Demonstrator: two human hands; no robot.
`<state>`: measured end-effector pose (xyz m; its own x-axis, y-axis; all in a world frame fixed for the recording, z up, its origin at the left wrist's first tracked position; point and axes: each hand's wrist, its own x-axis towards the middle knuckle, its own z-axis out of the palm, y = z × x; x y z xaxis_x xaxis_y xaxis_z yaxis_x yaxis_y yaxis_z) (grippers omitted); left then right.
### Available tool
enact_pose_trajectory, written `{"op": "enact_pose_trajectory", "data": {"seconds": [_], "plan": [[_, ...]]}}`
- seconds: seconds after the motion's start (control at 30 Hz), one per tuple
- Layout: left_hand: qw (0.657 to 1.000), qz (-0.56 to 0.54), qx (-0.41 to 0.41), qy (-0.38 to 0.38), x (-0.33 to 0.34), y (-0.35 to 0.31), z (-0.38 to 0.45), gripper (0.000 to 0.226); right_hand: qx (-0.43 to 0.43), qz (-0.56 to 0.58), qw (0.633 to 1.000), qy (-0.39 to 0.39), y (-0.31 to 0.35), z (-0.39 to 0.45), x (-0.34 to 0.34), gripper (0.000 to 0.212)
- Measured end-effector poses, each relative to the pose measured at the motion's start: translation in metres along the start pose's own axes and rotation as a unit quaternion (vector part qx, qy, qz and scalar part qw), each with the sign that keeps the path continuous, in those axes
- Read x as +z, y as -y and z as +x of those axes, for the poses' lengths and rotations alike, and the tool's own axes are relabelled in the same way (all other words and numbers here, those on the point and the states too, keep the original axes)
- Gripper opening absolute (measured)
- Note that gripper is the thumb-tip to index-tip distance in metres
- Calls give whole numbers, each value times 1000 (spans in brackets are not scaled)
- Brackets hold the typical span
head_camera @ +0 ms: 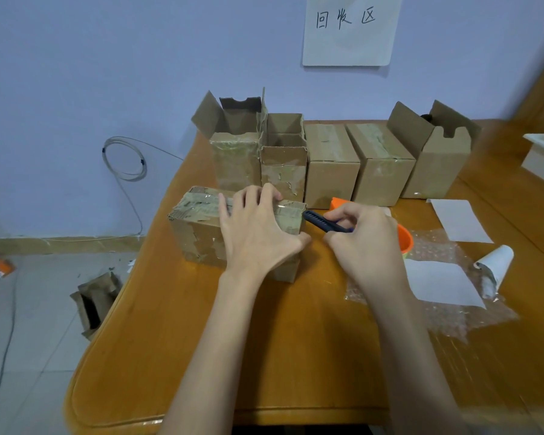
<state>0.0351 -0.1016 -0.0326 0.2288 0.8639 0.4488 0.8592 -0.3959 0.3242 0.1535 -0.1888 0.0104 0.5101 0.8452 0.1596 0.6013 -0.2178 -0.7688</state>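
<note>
Head view: a taped cardboard box [198, 227] lies on its side at the left middle of the wooden worktop [264, 340], directly under the left hand [258, 227]. The left fingers [248, 196] lie spread and fairly straight across the box's top face, pressing on it without closing round it. The thumb rests at the near right corner. The right hand [365, 237] sits just right of the box, and its fingers [343, 215] are curled tightly round a dark blue utility knife [321, 221]. The knife's front end touches the box's upper right edge, beside the left thumb.

Torn, tape-covered label scraps on the box carry print too blurred to read. A white paper sign [349, 29] on the wall reads "回收区" in handwritten black characters.

Behind the held box stands a row of cardboard boxes [330, 164], some with flaps open and some taped closed. An orange object [404, 238] shows partly behind the right hand. Further right lie bubble wrap [453, 315], white paper sheets [443, 284] and a white roll [496, 262]. A coiled cable [123, 158] hangs on the wall, and an open carton [96, 304] sits on the floor to the left.
</note>
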Motion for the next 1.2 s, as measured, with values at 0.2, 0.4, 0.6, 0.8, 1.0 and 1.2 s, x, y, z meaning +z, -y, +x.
{"op": "enact_pose_trajectory", "data": {"seconds": [0.2, 0.4, 0.6, 0.8, 1.0, 1.2], "plan": [[1000, -7, -5, 14, -1, 0, 1, 66, 2, -24, 999, 22, 2, -3, -9, 30], [1000, -6, -10, 16, -3, -2, 1, 63, -7, -35, 999, 29, 4, -8, -13, 32], [999, -32, -1, 42, -7, 2, 3, 68, -3, -34, 998, 54, 1, -9, -18, 30], [986, -141, -44, 72, -9, 5, 7, 18, -5, -23, 997, 76, -1, -17, -29, 27], [992, -103, -35, 59, -7, 6, 6, 23, -18, -22, 995, 93, -4, -20, -28, 27], [993, -100, -34, 56, -8, 5, 7, 23, -1, 23, 990, 139, -7, -19, -39, 23]]}}
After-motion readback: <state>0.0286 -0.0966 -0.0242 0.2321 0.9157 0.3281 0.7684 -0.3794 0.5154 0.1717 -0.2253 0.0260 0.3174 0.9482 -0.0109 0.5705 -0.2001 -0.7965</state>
